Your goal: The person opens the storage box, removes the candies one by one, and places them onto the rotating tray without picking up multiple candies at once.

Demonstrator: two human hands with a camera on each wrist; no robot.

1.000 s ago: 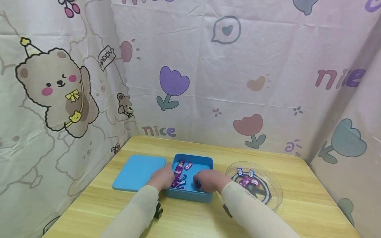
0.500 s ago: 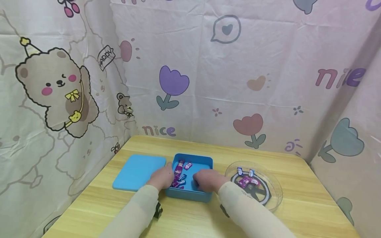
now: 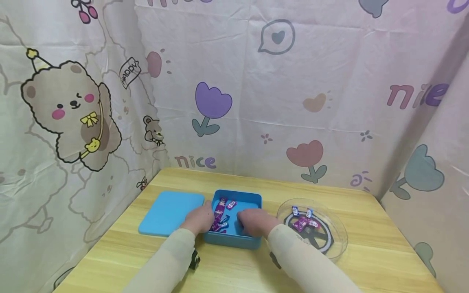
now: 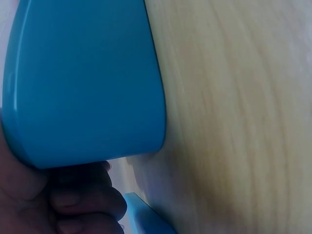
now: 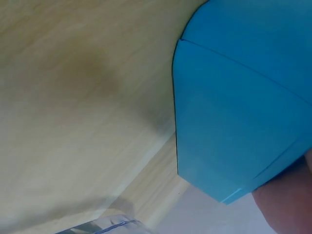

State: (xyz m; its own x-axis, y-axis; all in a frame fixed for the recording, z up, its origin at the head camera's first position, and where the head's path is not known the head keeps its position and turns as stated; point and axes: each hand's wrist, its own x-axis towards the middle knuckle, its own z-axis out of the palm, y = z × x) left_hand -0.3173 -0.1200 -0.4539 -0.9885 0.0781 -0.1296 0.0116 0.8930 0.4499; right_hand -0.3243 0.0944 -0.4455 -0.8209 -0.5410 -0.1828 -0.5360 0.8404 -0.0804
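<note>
My left hand [image 3: 200, 219] grips the left wall of an uncovered blue box [image 3: 234, 241]. In the left wrist view, its thumb lies at the rim and its curled fingers [image 4: 90, 201] are outside the box wall. My right hand [image 3: 253, 222] reaches over the box's right side, its fingertips down inside. Whatever may be between those fingertips is hidden. Purple-wrapped candies [image 3: 220, 208] and a blue-wrapped candy [image 3: 224, 222] lie along the box's left side, with a small purple candy [image 3: 231, 204] near the back. In the right wrist view, the box's outer wall [image 5: 234, 117] fills the right half.
A flat blue lid [image 3: 171, 212] lies left of the box on the wooden table [image 3: 234, 268]. To the right stands a round clear dish [image 3: 342, 234] holding several blue and pink-purple candies [image 3: 302, 224]. A printed curtain [image 3: 253, 101] hangs behind.
The right hand and forearm have shifted slightly left over the box. My left hand keeps its grip on the box wall, and the candies in the dish stay put.
</note>
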